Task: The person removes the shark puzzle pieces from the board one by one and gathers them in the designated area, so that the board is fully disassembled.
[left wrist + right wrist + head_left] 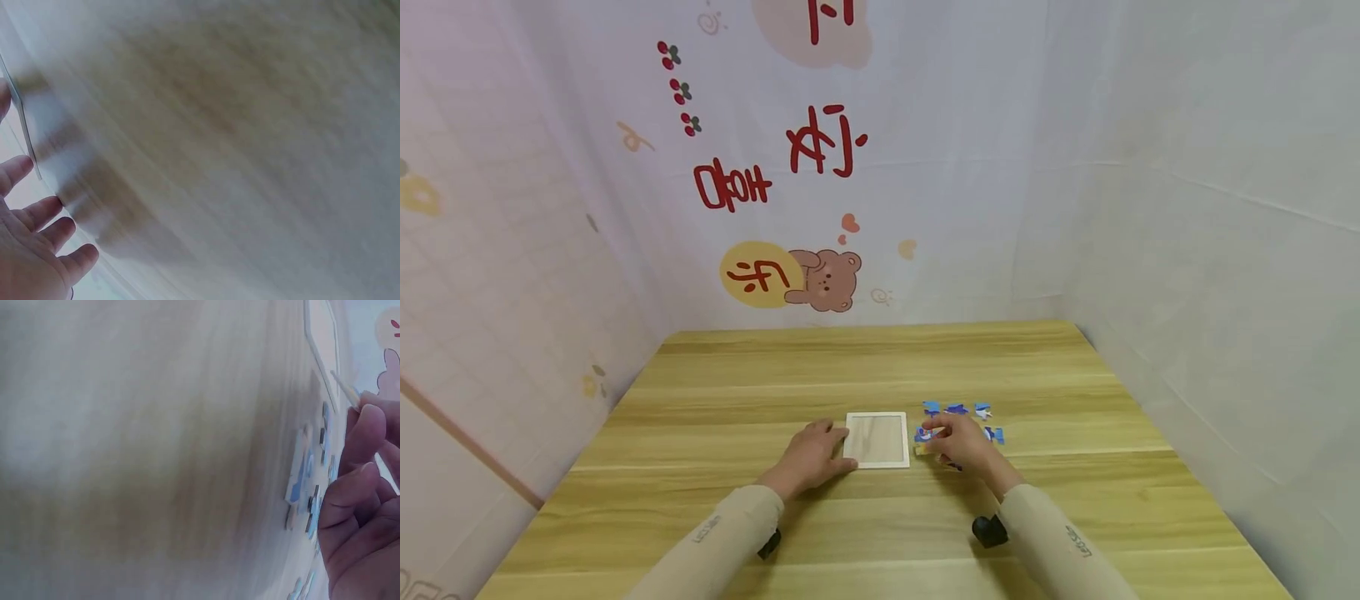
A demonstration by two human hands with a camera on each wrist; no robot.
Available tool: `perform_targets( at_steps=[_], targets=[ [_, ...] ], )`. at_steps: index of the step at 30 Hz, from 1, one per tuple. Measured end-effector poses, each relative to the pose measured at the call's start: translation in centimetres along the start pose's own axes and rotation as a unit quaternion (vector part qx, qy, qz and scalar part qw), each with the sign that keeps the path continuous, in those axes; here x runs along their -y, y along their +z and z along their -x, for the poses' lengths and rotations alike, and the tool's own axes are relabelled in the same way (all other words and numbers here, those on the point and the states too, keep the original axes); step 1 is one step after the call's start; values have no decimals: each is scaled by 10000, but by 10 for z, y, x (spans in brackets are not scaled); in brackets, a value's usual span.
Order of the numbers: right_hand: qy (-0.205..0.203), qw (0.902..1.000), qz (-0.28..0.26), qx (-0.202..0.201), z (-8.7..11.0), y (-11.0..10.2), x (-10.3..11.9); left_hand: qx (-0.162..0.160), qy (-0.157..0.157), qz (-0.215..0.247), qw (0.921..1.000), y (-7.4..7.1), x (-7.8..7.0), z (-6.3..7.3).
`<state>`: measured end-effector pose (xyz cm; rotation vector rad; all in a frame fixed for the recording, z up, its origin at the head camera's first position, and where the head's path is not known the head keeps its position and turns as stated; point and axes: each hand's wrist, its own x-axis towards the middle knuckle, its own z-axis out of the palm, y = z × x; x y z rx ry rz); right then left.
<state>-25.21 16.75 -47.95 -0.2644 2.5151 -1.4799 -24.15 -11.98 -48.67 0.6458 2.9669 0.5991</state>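
A square white-rimmed puzzle frame lies flat on the wooden table. My left hand rests at its left side, fingers spread and loosely extended, with the tips at the rim; the left wrist view shows the same spread fingers. To the right of the frame, my right hand pinches a thin puzzle piece between thumb and fingertips, seen nearly edge-on in the right wrist view. Several blue picture pieces lie around and under that hand, among them a blue-and-white piece. The hand partly covers some of them.
The wood-grain table reaches back to a white printed curtain, with pale fabric walls on both sides. Dark wrist-worn devices show beneath both cuffs, such as the right one.
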Motion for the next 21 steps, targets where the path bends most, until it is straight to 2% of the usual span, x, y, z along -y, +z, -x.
perform_targets(
  at_steps=[5, 14, 18, 21],
  targets=[
    [-85, 9995, 175, 239, 3, 2, -5, 45, -40, 31, 10000, -1, 1, 0],
    [-277, 9937, 1089, 36, 5, -4, 5, 75, -143, 105, 9998, -2, 3, 0],
    [-238, 9926, 1163, -266, 5, -20, 6, -82, -175, 226, 9996, -3, 7, 1],
    [-226, 9868, 1458, -672, 4, -46, 0, -291, -223, 78, 9993, -9, 19, 3]
  ],
)
